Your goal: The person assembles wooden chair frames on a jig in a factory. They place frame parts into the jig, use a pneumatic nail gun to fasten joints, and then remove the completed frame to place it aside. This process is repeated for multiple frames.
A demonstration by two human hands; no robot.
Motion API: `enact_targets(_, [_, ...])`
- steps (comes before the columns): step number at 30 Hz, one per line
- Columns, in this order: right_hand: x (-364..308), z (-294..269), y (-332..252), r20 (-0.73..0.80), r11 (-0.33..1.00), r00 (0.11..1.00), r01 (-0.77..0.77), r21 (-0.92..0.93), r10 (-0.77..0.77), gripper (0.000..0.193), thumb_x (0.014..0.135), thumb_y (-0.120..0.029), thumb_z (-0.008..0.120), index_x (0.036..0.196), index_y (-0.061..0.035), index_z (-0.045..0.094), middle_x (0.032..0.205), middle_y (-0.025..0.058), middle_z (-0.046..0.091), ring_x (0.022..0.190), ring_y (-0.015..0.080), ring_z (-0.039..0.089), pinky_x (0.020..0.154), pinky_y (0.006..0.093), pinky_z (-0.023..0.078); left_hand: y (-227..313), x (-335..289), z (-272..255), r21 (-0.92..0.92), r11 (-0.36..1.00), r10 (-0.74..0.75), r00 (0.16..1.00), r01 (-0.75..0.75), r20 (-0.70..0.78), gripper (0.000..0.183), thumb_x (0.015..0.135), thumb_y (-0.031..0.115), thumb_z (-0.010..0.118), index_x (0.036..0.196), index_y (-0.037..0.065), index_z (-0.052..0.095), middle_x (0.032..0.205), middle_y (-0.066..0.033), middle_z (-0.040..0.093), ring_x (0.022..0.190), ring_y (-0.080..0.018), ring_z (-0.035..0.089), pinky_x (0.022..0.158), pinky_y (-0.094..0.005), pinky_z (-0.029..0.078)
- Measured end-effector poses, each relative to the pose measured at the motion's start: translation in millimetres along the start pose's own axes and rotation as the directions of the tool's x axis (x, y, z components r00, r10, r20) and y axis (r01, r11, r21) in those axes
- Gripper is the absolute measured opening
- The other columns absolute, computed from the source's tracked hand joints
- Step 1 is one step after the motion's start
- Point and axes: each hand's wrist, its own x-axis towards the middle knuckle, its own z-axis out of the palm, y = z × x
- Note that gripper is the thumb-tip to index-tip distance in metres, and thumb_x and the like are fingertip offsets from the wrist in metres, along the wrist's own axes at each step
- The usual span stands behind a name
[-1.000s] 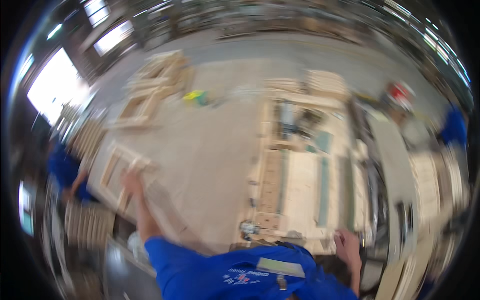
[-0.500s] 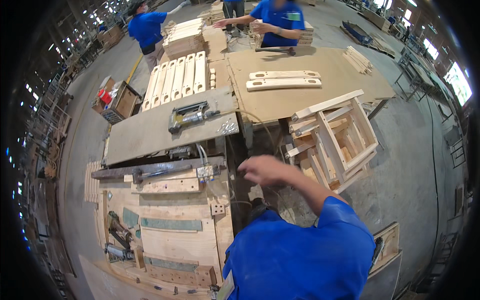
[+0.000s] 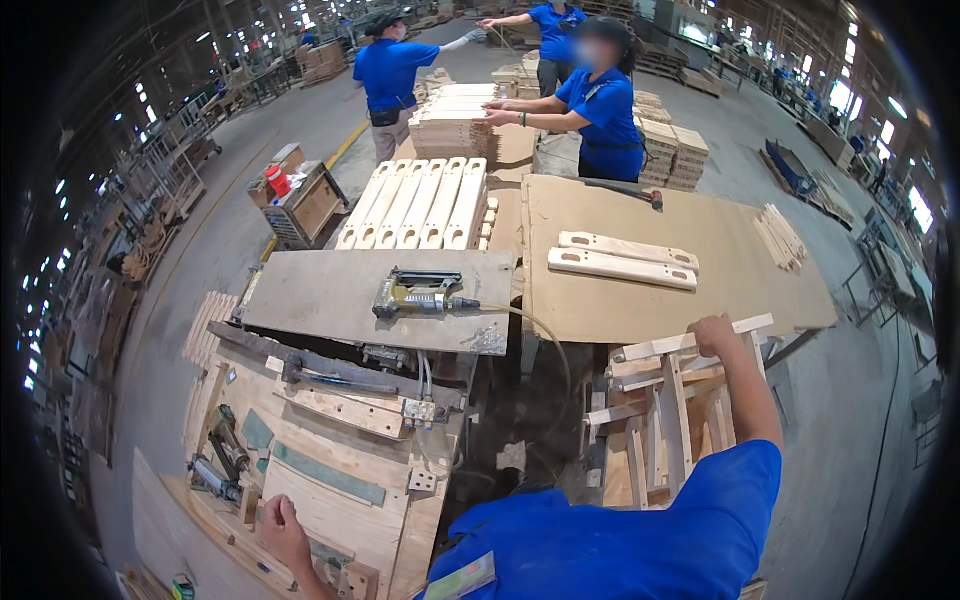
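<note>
My right hand [image 3: 712, 336] is closed over the top rail of a wooden frame [image 3: 675, 420], an assembly of pale bars and slats at the right, beside the cardboard-topped table. My left hand [image 3: 285, 532] is low at the left, above a wooden jig board [image 3: 330, 450]. Its fingers are curled together, and whatever might be inside them is hidden. Near it lie a green strip [image 3: 328, 474] and a metal clamp [image 3: 228, 440]. A nail gun [image 3: 420, 292] rests on the grey board [image 3: 290, 300] beyond the jig, its hose looping down to the right.
Two slotted wooden rails [image 3: 625, 262] lie on the cardboard-covered table [image 3: 760, 300], with thin sticks [image 3: 780, 238] at its far right. More slotted rails [image 3: 415, 205] lie side by side beyond the grey board. Co-workers in blue shirts [image 3: 605, 110] stand around a wood stack [image 3: 452, 135].
My right hand has moved right from the gap between the tables onto the wooden frame. My left hand has come into view. The view has shifted, and one co-worker's hands now reach the wood stack.
</note>
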Motion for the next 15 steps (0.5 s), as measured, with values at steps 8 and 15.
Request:
enact_targets(8, [-1.8, -47.7, 9.8, 0.08, 0.995, 0.992, 0.101, -0.02, -0.099, 0.053, 0.081, -0.011, 0.065, 0.133, -0.0224, 0.075, 0.124, 0.0128, 0.077, 0.119, 0.033, 0.072, 0.1, 0.0459, 0.059, 23.1, 1.4, 9.3, -0.05, 0.998, 0.03, 0.999, -0.028, 0.032, 0.017, 0.105, 0.011, 0.067, 0.111, -0.004, 0.073, 0.095, -0.0089, 0.074, 0.084, -0.0144, 0.067, 0.078, -0.0292, 0.055])
enact_targets(15, [-37.2, -170.4, -0.2, -0.088, 0.996, 0.993, 0.083, -0.034, -0.085, 0.034, 0.073, -0.015, 0.066, 0.101, -0.0027, 0.079, 0.103, 0.0239, 0.078, 0.102, 0.041, 0.075, 0.088, 0.048, 0.061, 16.8, 4.8, -11.9, -0.128, 0.99, 0.055, 0.999, -0.054, 0.002, 0.017, 0.104, 0.01, 0.069, 0.112, -0.004, 0.074, 0.096, -0.0091, 0.075, 0.086, -0.0134, 0.067, 0.08, -0.0291, 0.054])
